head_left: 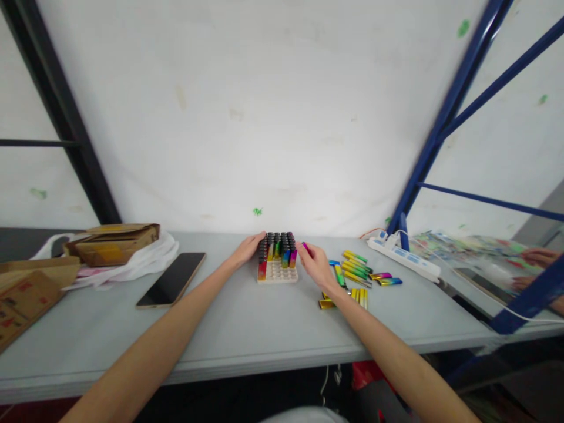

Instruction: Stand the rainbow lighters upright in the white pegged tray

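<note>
A white lighter tray (277, 275) with rows of holes stands on the table in front of me. Upright lighters with black tops (281, 239) and shiny coloured bodies fill its rear and sides, while holes show bare in the front middle. My left hand (247, 249) grips the tray at its left rear corner, the fingertips partly hidden behind the lighters. Just off the tray's right side, my right hand (318, 265) pinches a purple lighter (305, 246) between thumb and fingers. Loose yellow-green lighters (356, 267) lie to the right of that hand, with more yellow ones (359, 298) beside my forearm.
A phone (173, 279) lies left of the tray, near a cardboard box (115, 244) on a white plastic bag (163, 249). A power strip (404, 257) sits at the right, by a blue metal frame (434, 141). Another person's hand (541, 257) shows at the far right.
</note>
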A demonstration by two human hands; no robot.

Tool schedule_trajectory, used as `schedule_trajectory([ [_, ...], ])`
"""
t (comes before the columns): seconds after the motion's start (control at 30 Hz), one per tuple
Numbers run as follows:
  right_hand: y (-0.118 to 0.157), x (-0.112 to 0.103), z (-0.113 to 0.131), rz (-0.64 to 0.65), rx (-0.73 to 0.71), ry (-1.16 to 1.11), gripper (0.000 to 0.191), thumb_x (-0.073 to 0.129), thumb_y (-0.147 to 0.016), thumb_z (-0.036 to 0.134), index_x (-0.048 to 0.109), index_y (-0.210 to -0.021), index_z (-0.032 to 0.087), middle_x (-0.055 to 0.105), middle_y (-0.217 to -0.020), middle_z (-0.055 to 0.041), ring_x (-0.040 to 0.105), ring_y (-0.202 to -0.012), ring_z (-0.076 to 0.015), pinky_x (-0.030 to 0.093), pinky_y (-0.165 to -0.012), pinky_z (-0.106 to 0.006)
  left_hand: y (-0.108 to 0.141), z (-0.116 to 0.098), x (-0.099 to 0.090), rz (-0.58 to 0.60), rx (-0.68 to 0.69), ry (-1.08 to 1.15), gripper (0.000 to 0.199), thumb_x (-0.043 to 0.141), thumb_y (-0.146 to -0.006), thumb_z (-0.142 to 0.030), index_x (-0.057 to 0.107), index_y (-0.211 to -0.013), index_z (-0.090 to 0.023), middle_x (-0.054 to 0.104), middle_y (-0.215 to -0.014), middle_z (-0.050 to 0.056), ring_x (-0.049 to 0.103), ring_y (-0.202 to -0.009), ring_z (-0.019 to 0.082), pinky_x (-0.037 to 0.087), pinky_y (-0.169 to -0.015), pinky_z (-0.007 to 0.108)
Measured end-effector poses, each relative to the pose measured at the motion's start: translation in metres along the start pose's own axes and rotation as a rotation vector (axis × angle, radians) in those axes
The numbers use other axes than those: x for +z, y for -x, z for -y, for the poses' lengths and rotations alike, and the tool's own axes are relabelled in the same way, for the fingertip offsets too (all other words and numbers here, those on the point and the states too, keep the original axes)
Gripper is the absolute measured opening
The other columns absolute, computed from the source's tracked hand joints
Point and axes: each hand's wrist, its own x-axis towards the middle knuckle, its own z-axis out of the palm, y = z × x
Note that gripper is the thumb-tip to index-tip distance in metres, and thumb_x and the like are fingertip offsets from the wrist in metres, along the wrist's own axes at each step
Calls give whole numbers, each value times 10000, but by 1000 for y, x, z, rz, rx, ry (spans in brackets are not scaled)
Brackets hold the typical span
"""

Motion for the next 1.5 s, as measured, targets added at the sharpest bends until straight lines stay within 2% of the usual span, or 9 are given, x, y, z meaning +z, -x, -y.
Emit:
schedule_trajectory([
  [0.17, 4, 1, -5, -93, -39, 230, 442, 456, -863, 472, 401, -529, 188, 319, -508, 46, 315, -520, -99, 208, -498, -239, 2, -3, -1, 13, 28, -11, 686, 465, -775, -702, 724, -1039, -124, 731, -1074, 90, 605, -1101, 312, 382, -1020, 393],
  [0.37, 10, 2, -8, -59, -32, 292, 350, 428, -850, 368, 429, -551, 187, 355, -517, 46, 336, -525, -104, 198, -499, -240, 3, -5, 0, 26, 9, -3, 690, 462, -770, -713, 726, -1009, -122, 725, -1090, 95, 602, -1102, 303, 386, -1020, 376],
  [0.53, 10, 1, -7, -52, -73, 299, 382, 441, -894, 422, 439, -590, 191, 403, -535, 43, 372, -537, -114, 237, -515, -244, 3, -3, -1, 25, 28, -7, 671, 459, -772, -713, 733, -983, -138, 737, -1052, 87, 625, -1045, 300, 412, -989, 380],
  [0.73, 8, -10, -5, 62, -171, 312, 311, 333, -983, 426, 489, -835, 201, 551, -730, -4, 512, -668, -151, 361, -619, -256, 3, -2, -3, 53, 67, -45, 657, 423, -804, -691, 733, -954, -132, 741, -1036, 87, 618, -1046, 310, 403, -999, 403],
  [0.87, 7, -17, -10, 131, -291, 475, 319, 337, -989, 412, 501, -818, 200, 565, -816, -46, 530, -770, -176, 387, -713, -279, 3, -2, -3, 60, 78, -40, 655, 420, -814, -687, 726, -990, -136, 734, -1063, 82, 618, -1057, 301, 399, -1006, 402],
  [1.03, 4, -20, -14, 209, -218, 562, 350, 346, -993, 441, 519, -814, 195, 577, -678, -12, 522, -630, -158, 348, -630, -264, 5, -6, -1, 40, 46, -28, 669, 433, -795, -705, 735, -957, -131, 738, -1049, 85, 614, -1067, 314, 396, -1009, 397],
  [1.27, 4, -16, -17, 301, -235, 713, 327, 344, -1004, 408, 535, -882, 172, 651, -799, -61, 589, -730, -175, 363, -664, -265, 9, -12, 3, -46, -27, 45, 675, 539, -709, -712, 735, -972, -122, 735, -1058, 95, 594, -1118, 325, 376, -1031, 404],
  [1.43, 9, -14, -10, 268, -211, 895, 373, 324, -995, 460, 559, -983, 171, 655, -907, -107, 616, -801, -210, 383, -699, -284, 6, -9, 1, -11, 18, 7, 664, 506, -746, -704, 738, -980, -128, 740, -1042, 90, 603, -1105, 321, 377, -1031, 402],
  [1.5, 9, -19, -4, 258, -207, 898, 395, 332, -985, 487, 575, -998, 177, 651, -915, -101, 615, -803, -207, 391, -711, -287, 4, -7, -1, 22, 42, -17, 658, 471, -783, -692, 736, -980, -122, 741, -1038, 89, 606, -1096, 315, 377, -1030, 400],
])
